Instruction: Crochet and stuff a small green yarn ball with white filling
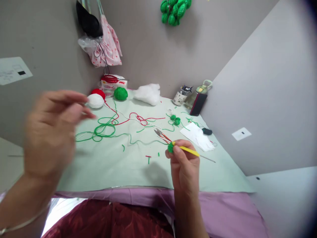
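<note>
My right hand [184, 158] is closed around a crochet hook [189, 151] with a yellow handle, and a small green crochet piece [170, 147] is pinched at its fingertips. From that piece a green yarn strand [133, 142] trails left across the table into loose loops. My left hand [52, 132] is raised at the left, blurred by motion, its fingers stretched out and apart with nothing visible in them. Just beyond the right hand are small scissors [162, 135] with orange handles; their lower part is hidden by the hand.
At the back stand a green yarn ball [121, 94], a white one [95, 101], a red one [98, 93], white stuffing [148, 94], a pen cup [180, 98] and a phone [198, 104]. White paper [196, 136] and small green crochet balls [175, 119] lie to the right. Yarn scraps are scattered about.
</note>
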### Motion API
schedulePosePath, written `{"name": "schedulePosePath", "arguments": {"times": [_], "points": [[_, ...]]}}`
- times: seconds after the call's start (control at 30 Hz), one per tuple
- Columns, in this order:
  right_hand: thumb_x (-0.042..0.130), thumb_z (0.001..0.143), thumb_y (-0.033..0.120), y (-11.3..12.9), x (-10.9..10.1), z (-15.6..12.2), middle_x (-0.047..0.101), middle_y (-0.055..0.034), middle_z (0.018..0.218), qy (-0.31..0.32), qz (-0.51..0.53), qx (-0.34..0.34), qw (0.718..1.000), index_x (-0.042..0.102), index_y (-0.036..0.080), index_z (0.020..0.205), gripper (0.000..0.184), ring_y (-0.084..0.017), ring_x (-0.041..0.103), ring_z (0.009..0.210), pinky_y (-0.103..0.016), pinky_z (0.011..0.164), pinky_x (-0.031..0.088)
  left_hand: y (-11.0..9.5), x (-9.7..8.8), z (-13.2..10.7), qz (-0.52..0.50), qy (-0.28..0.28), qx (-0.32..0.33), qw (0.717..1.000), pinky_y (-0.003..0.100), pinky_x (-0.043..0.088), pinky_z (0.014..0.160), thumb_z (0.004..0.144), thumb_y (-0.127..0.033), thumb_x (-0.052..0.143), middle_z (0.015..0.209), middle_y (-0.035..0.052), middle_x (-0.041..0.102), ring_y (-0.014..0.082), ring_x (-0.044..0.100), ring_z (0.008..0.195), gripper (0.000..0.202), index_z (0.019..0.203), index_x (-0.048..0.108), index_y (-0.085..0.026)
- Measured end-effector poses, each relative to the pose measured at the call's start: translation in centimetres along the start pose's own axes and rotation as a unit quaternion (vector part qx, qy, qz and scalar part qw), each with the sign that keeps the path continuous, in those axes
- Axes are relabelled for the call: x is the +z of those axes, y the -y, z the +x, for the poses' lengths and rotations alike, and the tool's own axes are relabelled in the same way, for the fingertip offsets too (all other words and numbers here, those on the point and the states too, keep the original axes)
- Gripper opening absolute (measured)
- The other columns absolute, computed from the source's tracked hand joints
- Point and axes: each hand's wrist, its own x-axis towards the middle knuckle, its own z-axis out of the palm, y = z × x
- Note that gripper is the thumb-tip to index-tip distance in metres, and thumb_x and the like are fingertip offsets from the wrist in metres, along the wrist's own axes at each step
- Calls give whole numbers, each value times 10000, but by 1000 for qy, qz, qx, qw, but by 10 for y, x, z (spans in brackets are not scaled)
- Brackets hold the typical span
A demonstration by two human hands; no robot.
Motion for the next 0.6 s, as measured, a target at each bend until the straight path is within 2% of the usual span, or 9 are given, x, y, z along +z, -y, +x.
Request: {"name": "schedulePosePath", "arguments": {"times": [0.03, 0.1, 0.13, 0.2, 0.3, 0.4, 0.5, 0.57, 0.6], "points": [[837, 785, 252, -3, 4, -4, 649, 22, 755, 1, -10, -6, 1000, 727, 223, 806, 115, -95, 578, 610, -255, 589, 479, 4, 17, -14, -11, 21, 19, 1000, 356, 581, 926, 982, -329, 644, 1381, -23, 647, 290, 514, 1366, 214, 1177, 714, -279], [822, 818, 250, -7, 10, -11, 664, 26, 774, 2, -32, -26, 999, 735, 230, 835, 91, -95, 595, 612, -265, 603, 484, 11, 46, -37, -79, 157, -87, 981, 498, 596, 972, 911, -530, 699, 1515, 54, 560, 385, 484, 1408, 436, 1279, 684, -298], [813, 836, 237, -8, 12, -15, 671, 26, 790, 1, -45, -45, 998, 740, 236, 852, 74, -95, 601, 622, -265, 609, 486, 13, 57, -45, -112, 188, -149, 964, 549, 570, 1014, 903, -623, 662, 1590, 74, 490, 407, 421, 1469, 557, 1372, 627, -325], [794, 860, 190, -10, 15, -22, 686, 21, 827, 5, -69, -90, 994, 751, 249, 883, 77, -101, 616, 673, -262, 626, 490, 13, 74, -52, -163, 209, -238, 934, 589, 509, 1084, 901, -704, 600, 1649, 93, 417, 402, 326, 1541, 654, 1446, 562, -343], [778, 873, 141, -10, 17, -30, 695, 12, 840, 44, -67, -127, 989, 760, 265, 905, 130, -117, 626, 733, -260, 640, 496, 10, 93, -45, -243, 168, -272, 916, 600, 450, 1137, 961, -693, 498, 1530, 133, 554, 365, 371, 1532, 564, 1315, 642, -279], [771, 887, 156, -10, 18, -33, 688, 8, 827, 75, -37, -113, 990, 761, 268, 910, 115, -119, 620, 741, -239, 598, 479, 17, 105, -32, -282, 88, -208, 933, 583, 431, 1162, 1014, -571, 486, 1242, 114, 725, 328, 497, 1452, 436, 869, 683, -211], [801, 866, 185, -8, 15, -31, 666, 14, 794, 56, -12, -116, 992, 750, 260, 872, 90, -116, 606, 728, -220, 565, 455, 33, 104, -30, -188, 59, -47, 979, 527, 308, 1253, 1054, -490, 430, 1053, 55, 780, 279, 539, 1411, 566, 566, 519, -218], [813, 851, 185, -8, 12, -29, 660, 16, 784, 42, -8, -119, 992, 745, 257, 855, 99, -115, 599, 709, -221, 559, 449, 43, 97, -37, -10, 115, 55, 992, 491, 160, 1303, 1052, -502, 428, 1095, 63, 789, 280, 472, 1457, 609, 529, 574, -228], [812, 849, 175, -8, 10, -28, 661, 17, 780, 39, -12, -117, 992, 743, 259, 853, 108, -117, 601, 706, -225, 564, 450, 46, 93, -41, 78, 172, 68, 980, 498, 99, 1309, 1019, -500, 514, 1198, 70, 768, 302, 401, 1501, 519, 607, 683, -232]]}}
